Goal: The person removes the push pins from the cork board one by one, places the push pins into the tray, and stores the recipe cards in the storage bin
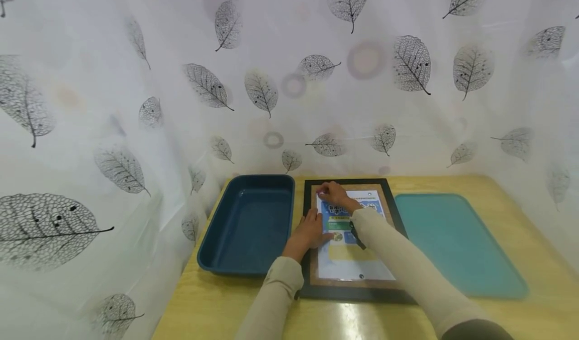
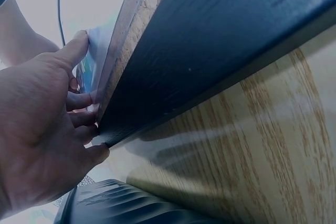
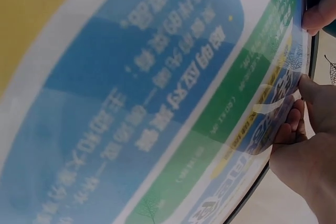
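Observation:
A dark-framed cork board (image 1: 334, 283) lies on the table with a printed poster (image 1: 348, 268) over it. My left hand (image 1: 309, 229) rests at the left side. In the left wrist view, its thumb (image 2: 79, 45) lies on the poster and its little finger (image 2: 98, 153) touches the dark frame (image 2: 210, 40). Bent fingers of my right hand (image 1: 333, 193) come together at the poster's upper left corner, pinching something small that they hide. A small round pin-like thing (image 1: 369, 194) shows at the upper right corner, and a dark round dot (image 1: 361, 276) near the bottom edge.
A deep dark-blue tray (image 1: 246, 269) stands left of the board. Right of it lies a flat teal tray (image 1: 457, 244). A leaf-printed curtain (image 1: 271, 28) surrounds the wooden table (image 1: 217, 300) at the back and sides.

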Demonstrator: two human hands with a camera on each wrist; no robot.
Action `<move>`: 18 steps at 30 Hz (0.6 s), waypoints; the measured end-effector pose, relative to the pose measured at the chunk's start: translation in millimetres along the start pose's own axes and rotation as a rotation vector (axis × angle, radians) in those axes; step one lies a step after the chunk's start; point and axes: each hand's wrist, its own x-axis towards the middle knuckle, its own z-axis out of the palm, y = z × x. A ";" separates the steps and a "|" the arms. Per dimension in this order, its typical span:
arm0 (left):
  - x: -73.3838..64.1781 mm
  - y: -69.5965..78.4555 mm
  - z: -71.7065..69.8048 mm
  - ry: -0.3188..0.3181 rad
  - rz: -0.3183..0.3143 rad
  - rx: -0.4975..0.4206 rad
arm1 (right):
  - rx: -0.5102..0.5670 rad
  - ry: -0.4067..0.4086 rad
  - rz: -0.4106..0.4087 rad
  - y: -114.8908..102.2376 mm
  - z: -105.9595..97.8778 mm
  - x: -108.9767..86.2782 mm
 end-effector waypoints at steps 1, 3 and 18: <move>-0.4 0.3 -0.7 0.005 0.002 -0.002 | 0.009 0.000 0.009 -1.0 -0.6 -0.5; -1.0 0.6 -1.6 0.003 0.003 0.001 | 0.025 0.002 0.033 -3.9 -1.9 -1.7; 4.0 -2.9 2.1 -0.027 0.000 -0.020 | 0.084 -0.017 0.074 -6.1 -4.4 -2.4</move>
